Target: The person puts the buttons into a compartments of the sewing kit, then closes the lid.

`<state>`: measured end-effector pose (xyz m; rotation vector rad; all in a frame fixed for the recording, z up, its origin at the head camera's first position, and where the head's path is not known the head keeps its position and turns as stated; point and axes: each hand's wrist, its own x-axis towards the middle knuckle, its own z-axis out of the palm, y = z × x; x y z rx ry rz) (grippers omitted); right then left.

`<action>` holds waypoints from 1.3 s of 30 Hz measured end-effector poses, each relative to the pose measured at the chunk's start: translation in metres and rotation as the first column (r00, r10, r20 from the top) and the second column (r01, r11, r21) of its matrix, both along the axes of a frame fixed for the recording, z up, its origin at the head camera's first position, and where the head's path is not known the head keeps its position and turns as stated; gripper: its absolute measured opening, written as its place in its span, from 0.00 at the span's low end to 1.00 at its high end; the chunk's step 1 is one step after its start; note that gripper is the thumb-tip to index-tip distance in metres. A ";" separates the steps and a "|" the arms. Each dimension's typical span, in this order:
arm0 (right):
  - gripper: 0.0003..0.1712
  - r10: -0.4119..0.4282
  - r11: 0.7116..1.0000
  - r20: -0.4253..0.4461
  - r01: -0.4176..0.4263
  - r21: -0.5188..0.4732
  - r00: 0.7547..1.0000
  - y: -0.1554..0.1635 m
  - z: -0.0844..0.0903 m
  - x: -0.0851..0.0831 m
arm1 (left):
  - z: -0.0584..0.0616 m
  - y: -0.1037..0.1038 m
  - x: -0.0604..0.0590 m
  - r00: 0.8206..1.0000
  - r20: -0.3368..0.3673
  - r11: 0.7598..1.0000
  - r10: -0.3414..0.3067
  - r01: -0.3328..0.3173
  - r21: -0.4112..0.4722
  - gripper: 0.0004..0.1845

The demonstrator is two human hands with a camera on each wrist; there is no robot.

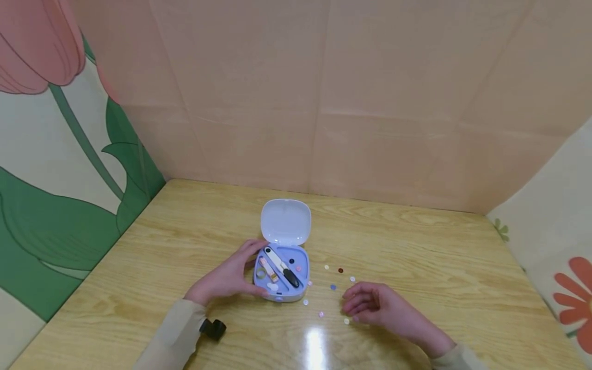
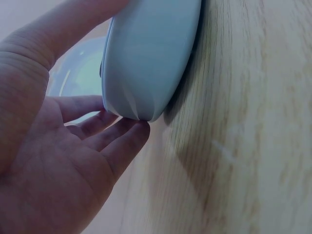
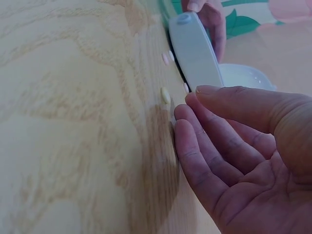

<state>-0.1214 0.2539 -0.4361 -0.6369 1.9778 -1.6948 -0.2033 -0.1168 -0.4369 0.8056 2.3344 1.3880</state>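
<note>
A small lilac sewing box (image 1: 292,298) stands on the table with its lid raised. My left hand (image 1: 224,276) holds the box from its left side, thumb at the front corner and fingers round the back corner; in the left wrist view the fingertips touch the box wall (image 2: 146,58). Inside lie a white-and-black tool (image 1: 282,267), a pink item (image 1: 268,270), a greenish ring (image 1: 261,273), a black button (image 1: 292,261) and a pink button (image 1: 298,268). My right hand (image 1: 381,311) hovers right of the box, fingers loosely bent, nothing seen between them, near a cream button (image 3: 165,95).
Several loose buttons lie right of the box, among them a blue button (image 1: 333,287), a dark red button (image 1: 340,270) and a pink button (image 1: 321,314). The wooden table (image 1: 185,226) meets a plain pinkish backdrop (image 1: 324,103) behind and flower-printed sheets at the sides.
</note>
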 end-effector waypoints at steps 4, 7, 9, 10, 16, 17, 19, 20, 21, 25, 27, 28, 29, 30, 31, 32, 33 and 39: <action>0.20 -0.009 1.000 -0.015 0.009 0.010 1.000 -0.001 -0.002 0.000 | 0.000 0.000 0.000 1.000 0.002 1.000 -0.004 0.004 0.007 0.57; 0.20 -0.024 0.999 -0.025 0.025 0.040 0.999 -0.002 -0.003 0.001 | 0.000 0.000 0.000 1.000 0.004 1.000 -0.006 0.006 0.010 0.57; 0.21 -0.038 0.997 -0.033 0.040 0.063 0.999 -0.003 -0.003 0.002 | 0.000 0.000 -0.001 1.000 0.003 1.000 -0.006 0.006 0.008 0.58; 0.21 -0.046 0.996 -0.036 0.048 0.074 0.998 -0.003 -0.004 0.003 | -0.001 -0.001 -0.001 1.000 0.003 1.000 -0.006 0.006 0.008 0.58; 0.21 -0.081 0.990 -0.073 0.089 0.113 0.994 -0.006 -0.006 0.006 | -0.001 -0.001 -0.001 1.000 0.002 1.000 -0.006 0.006 0.010 0.58; 0.21 -0.083 0.989 -0.082 0.092 0.114 0.993 -0.006 -0.006 0.007 | -0.001 -0.001 -0.001 1.000 0.002 1.000 -0.006 0.006 0.009 0.58; 0.20 -0.082 0.990 -0.102 0.093 0.110 0.991 -0.007 -0.006 0.008 | -0.001 -0.001 -0.001 1.000 0.000 1.000 -0.006 0.006 0.009 0.58; 0.20 -0.079 0.990 -0.117 0.092 0.106 0.990 -0.007 -0.007 0.008 | -0.001 -0.001 -0.001 1.000 -0.001 1.000 -0.005 0.005 0.009 0.58; 0.20 -0.080 0.990 -0.125 0.093 0.103 0.989 -0.007 -0.007 0.008 | -0.001 0.000 -0.001 1.000 -0.002 1.000 -0.006 0.006 0.011 0.58; 0.18 -0.091 0.989 -0.165 0.108 0.103 0.982 -0.009 -0.008 0.009 | 0.001 0.000 0.000 1.000 0.003 1.000 -0.006 0.006 0.014 0.57; 0.18 -0.100 0.986 -0.186 0.123 0.116 0.978 -0.010 -0.009 0.009 | 0.001 0.000 0.000 1.000 0.005 1.000 -0.004 0.004 0.013 0.57; 0.17 -0.104 0.984 -0.196 0.130 0.124 0.975 -0.010 -0.010 0.009 | 0.001 0.001 0.000 1.000 0.007 1.000 -0.004 0.004 0.011 0.57; 0.17 -0.109 0.981 -0.203 0.138 0.135 0.973 -0.011 -0.011 0.009 | 0.001 0.001 0.000 1.000 0.009 1.000 -0.005 0.004 0.010 0.57; 0.17 -0.114 0.978 -0.209 0.146 0.149 0.971 -0.011 -0.011 0.009 | 0.000 0.001 0.000 1.000 0.009 1.000 -0.005 0.005 0.008 0.57; 0.17 -0.114 0.977 -0.215 0.149 0.154 0.970 -0.011 -0.011 0.009 | 0.000 0.001 0.000 1.000 0.009 1.000 -0.004 0.004 0.005 0.57; 0.17 -0.115 0.975 -0.216 0.152 0.161 0.970 -0.011 -0.012 0.009 | 0.000 0.001 0.000 1.000 0.010 1.000 -0.004 0.004 0.004 0.57; 0.17 -0.117 0.974 -0.214 0.154 0.166 0.970 -0.011 -0.011 0.009 | 0.000 0.001 0.000 1.000 0.010 1.000 -0.004 0.004 0.003 0.57; 0.17 -0.122 0.971 -0.238 0.165 0.171 0.964 -0.014 -0.012 0.010 | -0.001 0.000 0.000 1.000 0.003 1.000 -0.005 0.005 0.010 0.57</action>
